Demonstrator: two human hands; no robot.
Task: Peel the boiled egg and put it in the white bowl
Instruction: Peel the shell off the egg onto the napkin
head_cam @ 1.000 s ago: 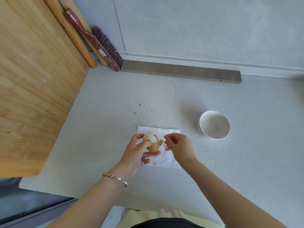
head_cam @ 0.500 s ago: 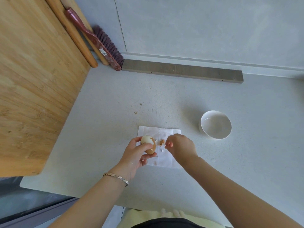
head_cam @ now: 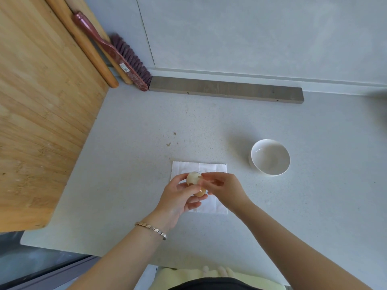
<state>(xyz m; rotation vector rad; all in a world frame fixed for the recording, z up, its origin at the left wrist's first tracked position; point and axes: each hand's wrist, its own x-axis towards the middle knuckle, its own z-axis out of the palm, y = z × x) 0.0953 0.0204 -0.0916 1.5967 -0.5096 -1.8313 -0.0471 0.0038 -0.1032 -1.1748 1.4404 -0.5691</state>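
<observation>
Presently: partly peeled brown-shelled boiled egg (head_cam: 193,179) gripped in left hand (head_cam: 177,198), long axis toward person; right hand (head_cam: 225,188) pinching shell at its right side, round white bowl (head_cam: 270,157) farther right.

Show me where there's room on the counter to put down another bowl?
Bare counter lies between the grey strip by the wall and the napkin, apart from a few crumbs. More lies right of the white bowl and below it. It is crowded over the napkin, where the left hand and right hand hold the egg.
</observation>
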